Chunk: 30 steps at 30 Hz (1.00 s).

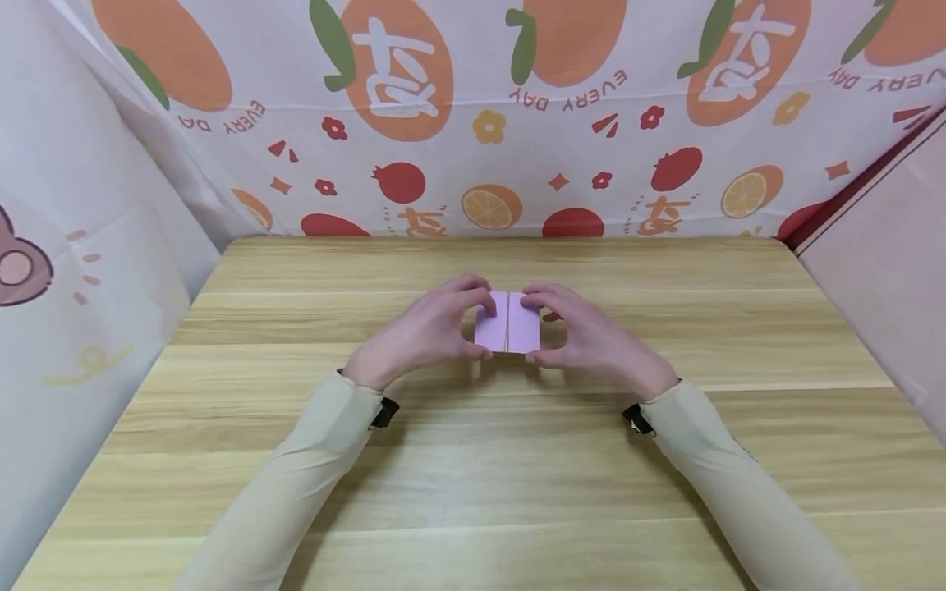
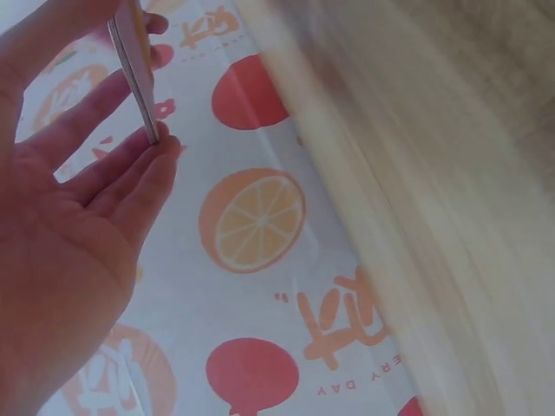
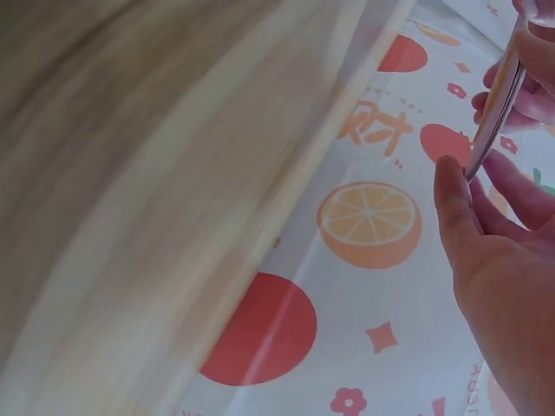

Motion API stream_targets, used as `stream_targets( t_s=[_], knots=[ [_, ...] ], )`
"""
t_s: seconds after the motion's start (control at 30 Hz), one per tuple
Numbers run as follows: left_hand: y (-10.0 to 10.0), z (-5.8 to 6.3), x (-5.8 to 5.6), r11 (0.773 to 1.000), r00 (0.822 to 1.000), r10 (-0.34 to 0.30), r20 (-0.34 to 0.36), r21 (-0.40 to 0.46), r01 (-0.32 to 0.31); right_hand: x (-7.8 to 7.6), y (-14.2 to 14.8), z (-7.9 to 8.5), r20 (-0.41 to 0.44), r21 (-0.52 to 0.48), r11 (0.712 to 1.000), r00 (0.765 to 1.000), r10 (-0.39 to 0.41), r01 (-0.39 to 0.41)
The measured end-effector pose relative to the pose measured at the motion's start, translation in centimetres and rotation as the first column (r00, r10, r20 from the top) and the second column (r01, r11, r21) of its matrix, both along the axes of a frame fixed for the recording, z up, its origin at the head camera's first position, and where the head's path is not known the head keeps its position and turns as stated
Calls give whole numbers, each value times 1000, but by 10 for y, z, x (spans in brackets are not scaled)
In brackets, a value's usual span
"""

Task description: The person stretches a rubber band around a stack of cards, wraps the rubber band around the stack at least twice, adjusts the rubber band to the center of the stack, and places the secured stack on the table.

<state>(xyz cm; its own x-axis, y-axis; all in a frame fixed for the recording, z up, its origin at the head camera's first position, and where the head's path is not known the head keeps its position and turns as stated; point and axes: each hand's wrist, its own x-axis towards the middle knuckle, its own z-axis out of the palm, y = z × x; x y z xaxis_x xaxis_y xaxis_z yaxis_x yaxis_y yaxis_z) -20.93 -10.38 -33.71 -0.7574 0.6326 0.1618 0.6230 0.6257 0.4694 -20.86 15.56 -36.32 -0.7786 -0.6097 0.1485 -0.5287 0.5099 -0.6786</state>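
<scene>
Above the middle of the table, a thin lilac stack of what looks like cards or paper (image 1: 525,328) is held up between both hands. A thin tan line, apparently a rubber band, runs down its middle. My left hand (image 1: 436,324) pinches its left side, thumb at the near edge and fingers at the far part. On the other side my right hand (image 1: 591,336) grips it likewise. Edge-on in the left wrist view, the stack (image 2: 134,74) shows fine layers. The right wrist view also shows its narrow edge (image 3: 499,108) between the fingers.
The hands are over a light wood-grain table (image 1: 510,460). Behind it hangs a white cloth printed with fruit (image 1: 488,164), reaching the far edge. Pale cloth or panels (image 1: 89,197) stand at the left and right sides.
</scene>
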Motion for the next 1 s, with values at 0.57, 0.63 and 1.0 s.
stream_targets(
  t_s=[0.57, 0.63, 1.0],
  knots=[
    [15, -12, -17, 977, 992, -83, 98, -187, 101, -20, 7, -9, -7, 202, 979, 1000, 7, -6],
    [17, -13, -20, 975, 991, -86, 100, -195, 105, -22, 7, -10, -5, 222, 975, 1000, 9, -8],
    [20, -17, -40, 977, 988, -67, 138, -191, 93, -33, 9, -10, 31, 266, 964, 999, -15, 6]
  ],
)
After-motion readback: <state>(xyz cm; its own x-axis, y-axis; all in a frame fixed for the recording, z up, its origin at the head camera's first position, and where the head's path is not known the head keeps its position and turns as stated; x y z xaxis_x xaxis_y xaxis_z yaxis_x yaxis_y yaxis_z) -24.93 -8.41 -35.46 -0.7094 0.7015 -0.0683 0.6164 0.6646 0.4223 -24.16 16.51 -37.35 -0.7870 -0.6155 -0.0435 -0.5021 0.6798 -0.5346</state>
